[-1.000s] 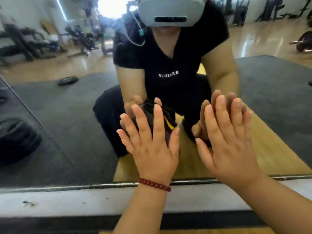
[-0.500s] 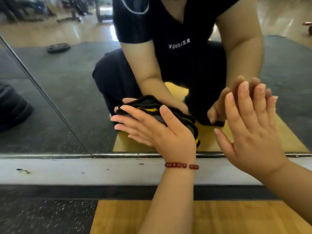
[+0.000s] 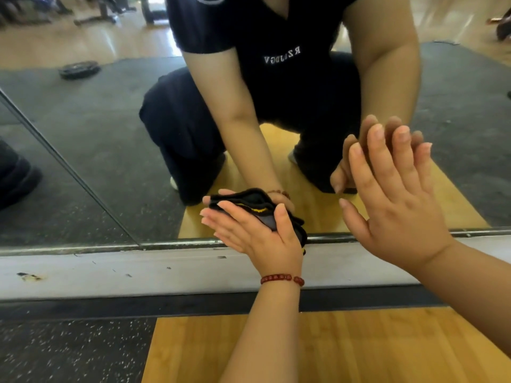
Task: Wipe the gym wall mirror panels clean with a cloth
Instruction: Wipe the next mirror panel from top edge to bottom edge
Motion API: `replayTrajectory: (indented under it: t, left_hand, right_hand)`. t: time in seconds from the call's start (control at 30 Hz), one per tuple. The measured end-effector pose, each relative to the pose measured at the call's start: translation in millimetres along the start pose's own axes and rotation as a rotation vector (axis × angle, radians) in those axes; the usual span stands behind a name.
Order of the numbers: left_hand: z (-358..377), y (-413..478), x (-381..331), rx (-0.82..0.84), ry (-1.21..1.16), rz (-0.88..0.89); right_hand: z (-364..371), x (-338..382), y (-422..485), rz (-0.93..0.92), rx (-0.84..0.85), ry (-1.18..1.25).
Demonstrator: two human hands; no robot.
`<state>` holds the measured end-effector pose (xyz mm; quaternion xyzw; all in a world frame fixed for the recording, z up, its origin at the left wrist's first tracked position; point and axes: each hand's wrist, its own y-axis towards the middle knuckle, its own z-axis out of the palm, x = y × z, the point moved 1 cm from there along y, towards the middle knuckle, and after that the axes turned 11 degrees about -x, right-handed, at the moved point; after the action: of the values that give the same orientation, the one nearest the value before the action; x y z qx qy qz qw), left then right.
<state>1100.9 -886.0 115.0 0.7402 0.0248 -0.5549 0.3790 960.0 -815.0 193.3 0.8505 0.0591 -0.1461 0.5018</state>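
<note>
Nearest to where I stand is the wooden floor strip [image 3: 318, 346] with the speckled rubber mat [image 3: 69, 352] beside it, and both forearms reach out over them toward the wall. The left hand [image 3: 257, 230], a red bead bracelet [image 3: 282, 279] at its wrist, lies with straight fingers flat on the black cloth with yellow trim [image 3: 265, 214], pressing it against the very bottom of the mirror [image 3: 96, 150], just above the metal edge strip [image 3: 110, 246]. The right hand [image 3: 398, 200] is spread open with nothing in it; the palm faces the glass higher up, and I cannot tell whether it touches. To do this stretch well I would keep the palm's weight even across the cloth and run it right along the bottom edge — grime likely gathers there — then carry on past the seam [image 3: 69, 167] into the neighbouring panel. The bare right hand is better kept off the glass, or it may leave prints that need another pass.
</note>
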Motion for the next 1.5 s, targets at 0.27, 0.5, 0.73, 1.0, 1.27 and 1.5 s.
replayTrajectory:
  t: [0.27,0.5,0.73,1.0,1.27,1.5]
  left_hand:
    - [12.3,-3.0,-51.2,0.024,-0.037,0.121]
    - [15.0,-4.4,-47.8,0.112,0.144,0.612]
    - [-3.5,13.9,-48.3,0.263,0.168,0.906]
    - [-27.2,72.0,-29.4,0.192,0.309,1.18]
    - [-57.7,147.2,-38.2,0.249,0.296,1.485]
    - [-69.7,144.6,-34.2,0.371,0.302,1.496]
  right_hand:
    - [-2.9,-11.4,-16.2,-0.08,0.046,0.021]
    - [-9.2,-33.7,-25.7,-0.076,0.024,0.023]
    - [6.1,-14.1,-22.2,-0.097,-0.06,0.08]
    - [16.5,15.7,-16.3,-0.021,-0.057,-0.008]
    - [-0.7,79.7,1.1,0.418,0.097,0.075]
    - [26.6,145.6,51.1,1.128,-0.193,0.255]
